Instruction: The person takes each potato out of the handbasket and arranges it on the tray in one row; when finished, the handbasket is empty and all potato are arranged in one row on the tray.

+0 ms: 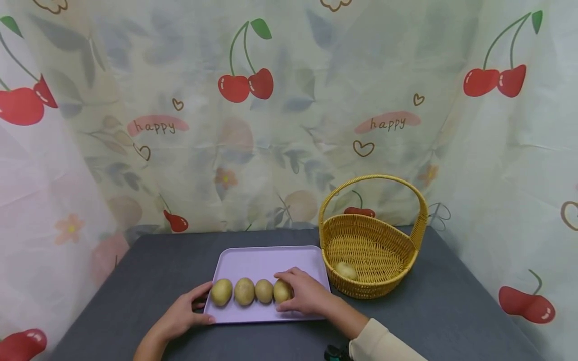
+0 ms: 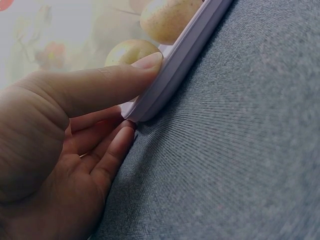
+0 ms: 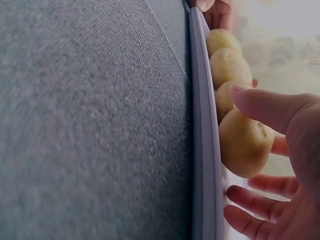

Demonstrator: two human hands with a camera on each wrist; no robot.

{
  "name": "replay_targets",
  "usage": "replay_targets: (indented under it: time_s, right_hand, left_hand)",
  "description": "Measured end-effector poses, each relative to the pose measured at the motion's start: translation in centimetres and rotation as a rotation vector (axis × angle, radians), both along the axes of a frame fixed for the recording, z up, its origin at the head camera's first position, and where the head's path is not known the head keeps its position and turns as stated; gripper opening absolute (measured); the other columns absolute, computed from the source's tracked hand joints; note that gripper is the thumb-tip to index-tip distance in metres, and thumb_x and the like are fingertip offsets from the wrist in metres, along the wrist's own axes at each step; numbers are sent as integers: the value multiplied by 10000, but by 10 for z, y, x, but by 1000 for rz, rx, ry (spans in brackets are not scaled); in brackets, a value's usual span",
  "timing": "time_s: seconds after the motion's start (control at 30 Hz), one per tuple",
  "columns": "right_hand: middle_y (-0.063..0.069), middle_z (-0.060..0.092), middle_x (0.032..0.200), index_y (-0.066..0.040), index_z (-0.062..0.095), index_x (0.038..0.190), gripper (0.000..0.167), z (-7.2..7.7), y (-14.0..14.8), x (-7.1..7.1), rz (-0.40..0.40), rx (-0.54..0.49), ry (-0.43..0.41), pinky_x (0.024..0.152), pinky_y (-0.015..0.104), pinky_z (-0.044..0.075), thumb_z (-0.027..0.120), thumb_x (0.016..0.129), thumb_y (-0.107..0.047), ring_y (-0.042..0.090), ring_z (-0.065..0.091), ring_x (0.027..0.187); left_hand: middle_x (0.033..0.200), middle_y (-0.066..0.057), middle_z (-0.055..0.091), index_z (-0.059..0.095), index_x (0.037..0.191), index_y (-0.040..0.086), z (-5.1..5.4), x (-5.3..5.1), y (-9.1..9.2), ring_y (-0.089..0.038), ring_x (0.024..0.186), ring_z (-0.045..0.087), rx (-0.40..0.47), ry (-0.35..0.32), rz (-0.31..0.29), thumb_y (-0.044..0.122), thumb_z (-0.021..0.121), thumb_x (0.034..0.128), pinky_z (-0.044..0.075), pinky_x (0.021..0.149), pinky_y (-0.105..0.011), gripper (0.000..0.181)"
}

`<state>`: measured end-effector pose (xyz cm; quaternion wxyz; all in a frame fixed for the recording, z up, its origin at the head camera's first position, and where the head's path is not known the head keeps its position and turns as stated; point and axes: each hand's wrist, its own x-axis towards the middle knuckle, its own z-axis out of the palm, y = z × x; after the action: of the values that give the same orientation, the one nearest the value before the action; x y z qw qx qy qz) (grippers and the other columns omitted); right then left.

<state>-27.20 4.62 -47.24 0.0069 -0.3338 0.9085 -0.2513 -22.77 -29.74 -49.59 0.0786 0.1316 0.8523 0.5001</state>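
Several potatoes (image 1: 244, 292) stand in a row on a lilac tray (image 1: 266, 258). My left hand (image 1: 182, 312) holds the tray's near left corner; in the left wrist view the thumb (image 2: 115, 82) lies on the rim, with fingers below and beside it. The leftmost potato (image 1: 222, 292) sits just inside that corner. My right hand (image 1: 309, 296) is curved round the rightmost potato (image 3: 246, 142), thumb on the near side and index finger beyond. Its other fingers (image 3: 255, 202) are spread apart. How firmly it grips is hard to tell.
Right of the tray, touching or almost touching it, stands a wicker basket (image 1: 375, 288) with a tall arched handle (image 1: 375, 177). One potato (image 1: 345, 271) lies inside. A grey cloth (image 1: 171, 255) covers the table, and a printed curtain (image 1: 289, 125) hangs behind. A small black object (image 1: 336, 352) shows near the right sleeve.
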Motion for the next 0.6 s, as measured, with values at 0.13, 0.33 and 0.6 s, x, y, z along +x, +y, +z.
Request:
replay_targets:
  time_s: [0.13, 0.33, 0.6]
  right_hand:
    - [22, 549, 1221, -118, 550, 1370, 742, 5, 8, 2, 10, 4, 0, 973, 356, 424, 833, 745, -400, 171, 521, 1133]
    - [25, 547, 1263, -138, 565, 1345, 609, 25, 28, 2, 110, 18, -80, 888, 319, 467, 792, 815, -334, 189, 562, 1088]
    - [-33, 603, 1192, -179, 598, 1310, 497, 68, 63, -3, 220, -33, -236, 760, 266, 496, 769, 848, -248, 165, 612, 1014]
  left_hand:
    - [1423, -345, 381, 337, 1441, -115, 0, 0, 1, -362, 1114, 570, -19, -6, 10, 104, 843, 746, 474, 908, -462, 887]
    - [1419, -340, 389, 352, 1437, -109, -1, 0, 2, -361, 1111, 570, -17, -6, 19, 109, 849, 737, 470, 914, -474, 885]
    - [1426, -327, 394, 367, 1437, -92, -1, -1, 0, -352, 1118, 566, -23, -2, 16, 134, 857, 728, 485, 896, -380, 890]
